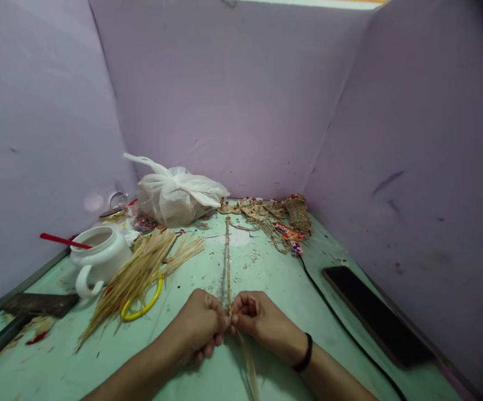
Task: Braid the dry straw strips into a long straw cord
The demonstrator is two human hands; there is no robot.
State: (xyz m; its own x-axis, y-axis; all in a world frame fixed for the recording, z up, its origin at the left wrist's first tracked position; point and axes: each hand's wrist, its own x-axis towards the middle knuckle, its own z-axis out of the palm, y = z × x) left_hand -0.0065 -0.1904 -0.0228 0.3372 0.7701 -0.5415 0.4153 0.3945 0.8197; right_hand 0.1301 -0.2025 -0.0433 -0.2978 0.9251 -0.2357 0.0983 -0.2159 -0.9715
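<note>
A thin braided cord (228,262) of straw-like fibre runs straight away from me along the middle of the pale green table. At its near end my left hand (204,323) is closed, thumb and finger pinching the braid. My right hand (254,318), a dark band at its wrist, pinches the same end from the other side. Below the fingers a loose flat strand (249,365) hangs toward me. The fingertips hide the exact crossing of the strands.
Left are dry straw strips (135,278), yellow-handled scissors (144,312), a white pot (101,259) with a red stick (63,240), and a dark-bladed tool (40,303). Behind sit a tied plastic bag (178,195) and braided pieces (262,210). A phone (375,314) and black cable (341,323) lie right.
</note>
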